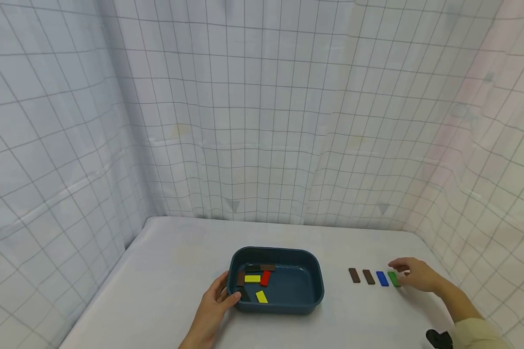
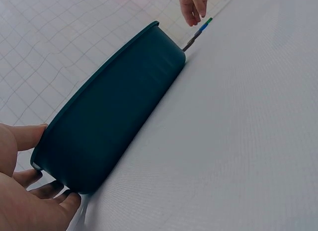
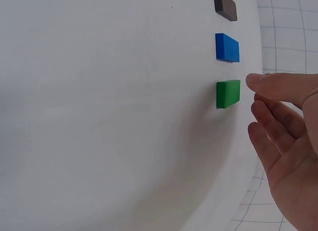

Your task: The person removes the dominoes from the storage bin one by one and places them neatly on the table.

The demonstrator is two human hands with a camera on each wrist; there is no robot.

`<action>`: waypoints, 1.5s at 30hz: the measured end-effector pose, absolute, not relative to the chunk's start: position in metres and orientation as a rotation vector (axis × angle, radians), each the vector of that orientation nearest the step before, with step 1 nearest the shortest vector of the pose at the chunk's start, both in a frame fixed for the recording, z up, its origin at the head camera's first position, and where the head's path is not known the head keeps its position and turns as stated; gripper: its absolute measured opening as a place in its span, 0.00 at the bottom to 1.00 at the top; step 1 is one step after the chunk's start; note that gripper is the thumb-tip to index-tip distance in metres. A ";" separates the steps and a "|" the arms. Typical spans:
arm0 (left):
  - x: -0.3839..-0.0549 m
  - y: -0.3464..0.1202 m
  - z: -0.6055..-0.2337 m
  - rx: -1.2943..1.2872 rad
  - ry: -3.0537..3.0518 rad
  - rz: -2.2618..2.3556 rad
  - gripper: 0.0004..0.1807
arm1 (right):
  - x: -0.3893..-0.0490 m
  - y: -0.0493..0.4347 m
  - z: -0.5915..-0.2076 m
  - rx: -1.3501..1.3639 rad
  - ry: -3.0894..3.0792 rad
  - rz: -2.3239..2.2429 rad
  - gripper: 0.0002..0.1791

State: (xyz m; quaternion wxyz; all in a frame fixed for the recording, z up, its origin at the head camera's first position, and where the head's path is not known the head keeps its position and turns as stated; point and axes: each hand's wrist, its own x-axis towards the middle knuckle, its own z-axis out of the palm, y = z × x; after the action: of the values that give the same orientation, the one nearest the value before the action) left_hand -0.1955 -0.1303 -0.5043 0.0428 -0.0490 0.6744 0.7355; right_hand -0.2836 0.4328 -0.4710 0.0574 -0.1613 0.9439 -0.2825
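Head view: nearest, at the surface's right side, come a pale yellow cloth sleeve (image 1: pixel 476 333) and a small black object (image 1: pixel 439 339) beside it. The left hand (image 1: pixel 209 305) grips the left end of a dark teal, plastic-looking rectangular tray (image 1: pixel 288 308) with rounded corners, its thumb over the rim and its fingers against the outside wall. The tray sits upright on the white cloth-covered surface (image 1: pixel 135 281), between the left and right edges.

Inside, toward the near wall, lie a flat black rectangular block (image 1: pixel 244 294) and a tilted yellow rectangular block (image 1: pixel 262 296); beyond them are a brown block (image 1: pixel 241 278), a second yellow block (image 1: pixel 252 278) and a red block (image 1: pixel 265 278), then another black block (image 1: pixel 253 268) and another brown one (image 1: pixel 268 267) by the far wall.

Toward the surface's right edge, four flat rectangular blocks stand apart in a row: two brown (image 1: pixel 354 275) (image 1: pixel 368 277), one blue (image 1: pixel 382 278), and one green (image 1: pixel 394 279) nearest that edge. The right hand (image 1: pixel 419 275) is just beside the green block, fingers parted, holding nothing; the right wrist view shows a gap between them.

Past the far edge hangs a white cloth curtain (image 1: pixel 262 97) with dark grid lines.
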 end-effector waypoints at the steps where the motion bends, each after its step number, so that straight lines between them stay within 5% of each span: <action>1: -0.196 -0.131 -0.504 -0.149 2.063 2.250 0.43 | -0.285 0.431 -0.469 -0.509 2.857 -0.867 0.25; 29: -0.192 -0.139 -0.512 -0.094 2.004 2.256 0.45 | -0.303 0.365 -0.468 -0.825 2.752 -0.935 0.28; 45: -0.193 -0.134 -0.507 -0.090 2.005 2.260 0.45 | -0.307 0.271 -0.442 -1.121 2.733 -0.997 0.22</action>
State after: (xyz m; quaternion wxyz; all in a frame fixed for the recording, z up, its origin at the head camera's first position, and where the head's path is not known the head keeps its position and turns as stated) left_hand -0.1929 -0.1342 -0.5074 0.0592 -0.0298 0.6621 0.7464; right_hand -0.3067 0.2710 -0.4424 0.0120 -0.3597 0.8765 -0.3196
